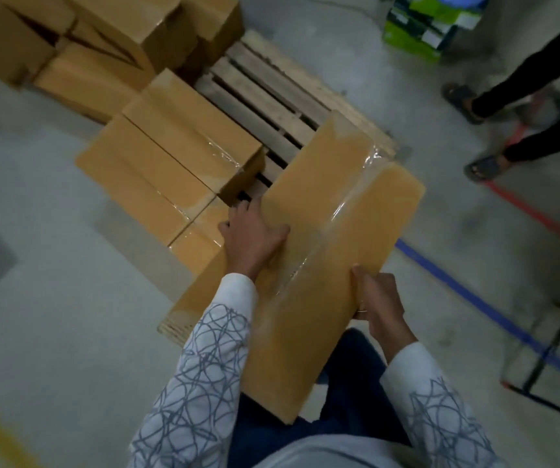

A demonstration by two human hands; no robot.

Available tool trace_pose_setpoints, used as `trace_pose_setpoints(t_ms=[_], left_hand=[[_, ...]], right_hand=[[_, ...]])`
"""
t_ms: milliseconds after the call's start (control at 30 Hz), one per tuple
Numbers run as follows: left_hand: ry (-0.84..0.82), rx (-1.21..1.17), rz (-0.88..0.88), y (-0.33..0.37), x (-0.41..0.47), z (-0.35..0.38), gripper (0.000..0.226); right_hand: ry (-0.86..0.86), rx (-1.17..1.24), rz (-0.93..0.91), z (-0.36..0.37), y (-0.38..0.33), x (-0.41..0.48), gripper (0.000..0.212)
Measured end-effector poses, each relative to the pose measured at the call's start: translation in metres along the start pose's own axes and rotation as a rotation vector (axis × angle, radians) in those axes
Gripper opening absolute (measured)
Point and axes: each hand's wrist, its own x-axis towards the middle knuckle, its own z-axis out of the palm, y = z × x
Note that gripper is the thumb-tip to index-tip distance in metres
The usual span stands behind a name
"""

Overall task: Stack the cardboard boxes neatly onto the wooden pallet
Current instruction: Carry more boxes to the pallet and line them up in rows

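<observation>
By the left hand point(255, 238) and right hand point(378, 295), curled round its 9 and 4 o'clock edges, a long cardboard box point(332, 184) is held over the near corner of the wooden pallet point(265, 89), stacked boxes point(170, 157) lying at 10 o'clock; a slip may be caused by glossy tape point(339, 211).

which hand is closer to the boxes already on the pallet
Left. The left hand grips the held box on the edge beside the stacked boxes; the right hand grips the opposite edge, farther away.
</observation>
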Motion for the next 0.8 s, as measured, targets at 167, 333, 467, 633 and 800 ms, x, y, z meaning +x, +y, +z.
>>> trace_pose_setpoints(t_ms=[167, 333, 467, 633, 800], left_hand=[[0.033, -0.174, -0.191, 0.010, 0.011, 0.010, 0.081], [0.110, -0.367, -0.426, 0.045, 0.030, 0.037, 0.087], [0.236, -0.555, -0.628, 0.084, 0.061, 0.076, 0.089], [0.271, -0.674, -0.773, 0.110, 0.100, 0.128, 0.094], [0.273, -0.777, -0.866, 0.088, 0.144, 0.183, 0.083]], right_hand=[[0.050, -0.175, -0.129, -0.005, -0.047, 0.042, 0.062], [0.040, -0.325, -0.278, -0.015, -0.118, 0.098, 0.075], [-0.045, -0.477, -0.377, -0.010, -0.187, 0.169, 0.072], [-0.059, -0.612, -0.481, 0.003, -0.232, 0.230, 0.071], [-0.038, -0.774, -0.588, 0.036, -0.228, 0.297, 0.072]])
